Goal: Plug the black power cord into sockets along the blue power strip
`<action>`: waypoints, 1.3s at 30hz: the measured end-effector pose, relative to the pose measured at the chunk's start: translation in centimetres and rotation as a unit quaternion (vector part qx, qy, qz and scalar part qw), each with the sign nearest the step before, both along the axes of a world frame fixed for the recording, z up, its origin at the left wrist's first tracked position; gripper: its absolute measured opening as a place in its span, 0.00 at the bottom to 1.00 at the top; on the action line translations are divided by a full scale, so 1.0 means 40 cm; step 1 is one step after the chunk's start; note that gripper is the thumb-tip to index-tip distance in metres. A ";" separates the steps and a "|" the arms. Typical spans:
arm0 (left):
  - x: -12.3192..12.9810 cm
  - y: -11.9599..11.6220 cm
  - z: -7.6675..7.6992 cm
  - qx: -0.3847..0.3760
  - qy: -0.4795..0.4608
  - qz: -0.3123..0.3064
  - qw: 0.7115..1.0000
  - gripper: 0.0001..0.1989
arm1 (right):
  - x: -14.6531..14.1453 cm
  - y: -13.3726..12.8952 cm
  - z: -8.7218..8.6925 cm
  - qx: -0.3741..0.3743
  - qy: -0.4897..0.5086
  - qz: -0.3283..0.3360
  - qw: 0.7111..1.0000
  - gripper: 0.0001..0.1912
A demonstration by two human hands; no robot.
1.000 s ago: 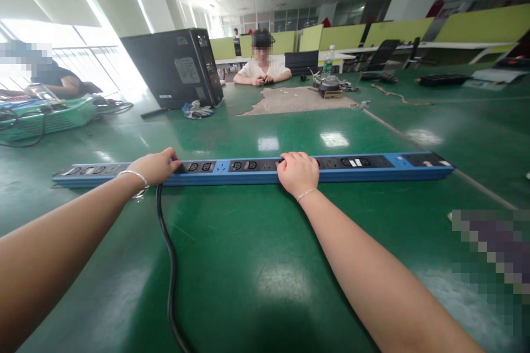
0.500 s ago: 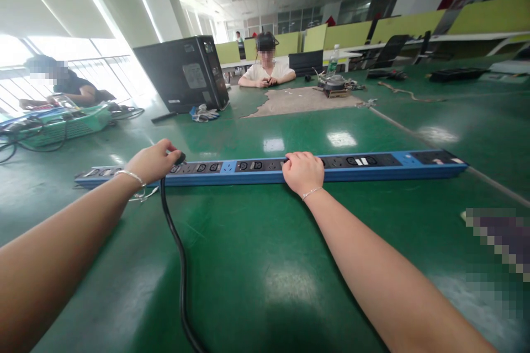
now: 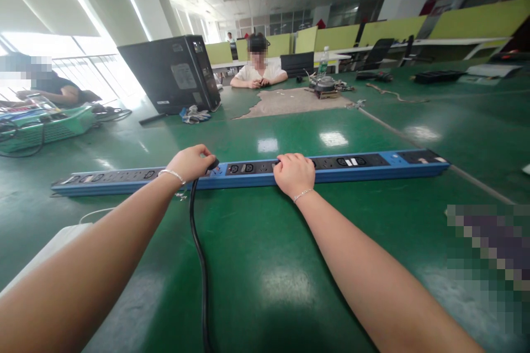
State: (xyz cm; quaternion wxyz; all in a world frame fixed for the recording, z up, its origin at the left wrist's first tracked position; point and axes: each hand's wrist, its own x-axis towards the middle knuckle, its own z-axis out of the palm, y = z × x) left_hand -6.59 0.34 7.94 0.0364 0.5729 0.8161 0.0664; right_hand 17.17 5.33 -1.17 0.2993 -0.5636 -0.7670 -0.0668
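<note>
A long blue power strip (image 3: 248,181) with rows of black sockets lies across the green table in front of me. My left hand (image 3: 191,164) pinches a black plug (image 3: 214,164) over the strip, just left of its middle blue section. From this plug a thick black power cord (image 3: 199,253) hangs down toward the table's near side. Whether the plug touches a socket cannot be made out. My right hand (image 3: 295,175) is closed over the strip right of its middle, fingers wrapped across the top and hiding some sockets.
A black computer tower (image 3: 163,74) stands at the back left, with gloves (image 3: 194,115) beside it. Further left is a green basket (image 3: 62,128) with cables. Across the table sits a person (image 3: 259,73). A bottle (image 3: 323,60) stands behind a round metal device (image 3: 325,84).
My left hand has moved right along the strip with the plug, and the cord has followed. My right hand keeps its grip on the strip. The view has shifted slightly.
</note>
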 end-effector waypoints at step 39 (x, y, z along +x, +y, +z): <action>0.062 0.003 -0.057 0.018 0.101 -0.008 0.995 0.15 | -0.001 0.002 -0.001 -0.001 0.010 0.004 1.000 0.18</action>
